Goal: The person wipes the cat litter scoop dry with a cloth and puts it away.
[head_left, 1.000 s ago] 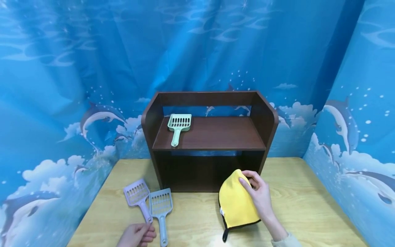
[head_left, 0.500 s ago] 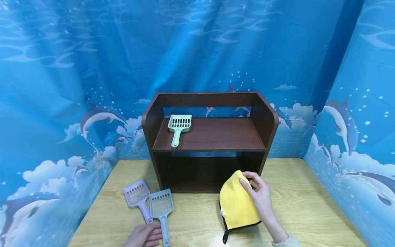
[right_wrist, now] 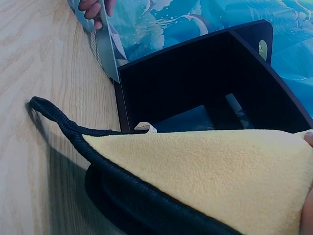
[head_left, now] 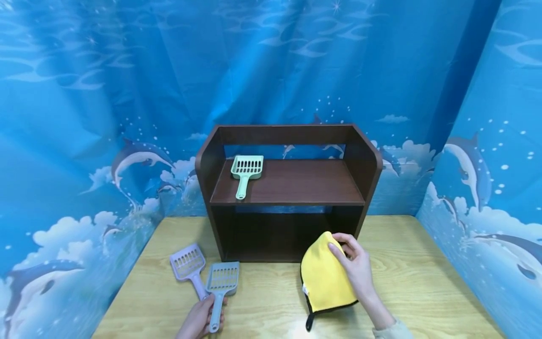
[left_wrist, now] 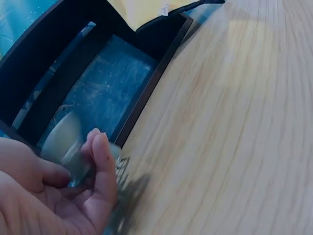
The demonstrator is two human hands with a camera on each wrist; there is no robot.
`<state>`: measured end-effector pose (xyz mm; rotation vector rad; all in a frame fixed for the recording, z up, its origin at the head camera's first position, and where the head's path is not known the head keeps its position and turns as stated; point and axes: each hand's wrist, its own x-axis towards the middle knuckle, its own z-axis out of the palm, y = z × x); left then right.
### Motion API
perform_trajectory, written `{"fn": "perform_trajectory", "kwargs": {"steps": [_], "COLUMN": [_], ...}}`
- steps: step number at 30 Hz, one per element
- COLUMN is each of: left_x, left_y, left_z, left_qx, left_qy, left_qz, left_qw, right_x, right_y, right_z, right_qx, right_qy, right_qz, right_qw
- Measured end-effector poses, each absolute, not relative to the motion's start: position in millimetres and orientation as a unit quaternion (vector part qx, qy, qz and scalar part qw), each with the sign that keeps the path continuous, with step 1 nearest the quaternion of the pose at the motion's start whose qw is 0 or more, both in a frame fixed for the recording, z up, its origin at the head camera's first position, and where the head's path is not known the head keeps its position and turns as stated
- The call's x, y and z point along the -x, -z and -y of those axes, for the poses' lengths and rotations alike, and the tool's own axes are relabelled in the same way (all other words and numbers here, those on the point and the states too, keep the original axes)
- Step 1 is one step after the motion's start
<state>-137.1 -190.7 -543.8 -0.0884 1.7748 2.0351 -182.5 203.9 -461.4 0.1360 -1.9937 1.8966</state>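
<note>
My left hand (head_left: 198, 316) grips the handle of a blue-grey litter scoop (head_left: 216, 308), whose slotted head is tilted up and points toward the shelf. In the left wrist view, fingers and thumb close round the blurred scoop. Left of it, a purple litter scoop (head_left: 196, 280) lies on the table, its handle end partly hidden by the hand. My right hand (head_left: 357, 268) pinches the upper edge of a yellow cloth (head_left: 326, 278) with black trim and a hanging loop. In the right wrist view the cloth's dark underside shows below its folded edge.
A dark brown two-tier shelf (head_left: 292, 181) stands at the back of the wooden table (head_left: 262, 301). On its upper board, at the left, rests a green litter scoop (head_left: 242, 187). A blue sea-print curtain (head_left: 271, 66) hangs behind and along the sides.
My left hand has left the purple scoop's handle, moved right and taken hold of the blue-grey scoop, which now tilts up. The right hand and yellow cloth stay in place.
</note>
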Motion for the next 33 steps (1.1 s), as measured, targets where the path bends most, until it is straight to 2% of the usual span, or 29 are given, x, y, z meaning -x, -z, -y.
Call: {"fn": "perform_trajectory", "kwargs": {"steps": [9,16,33], "left_x": [136,139,161], "left_y": [543,537,507], "left_z": [182,177,142], "left_qx": [0.045,0.021,0.043], "left_qy": [-0.715,-0.702,-0.699], "left_qz": [-0.674,-0.688,-0.7], "left_qw": [0.179,0.184,0.14], "right_x": [183,182,183], "right_y": [459,460,456], "right_z": [-206,-207,-208], "right_qx": [-0.055,-0.051,-0.041], "right_qy": [-0.686,-0.683,-0.648], "right_qz": [0.698,0.701,0.734], "right_qw": [0.196,0.199,0.197]}}
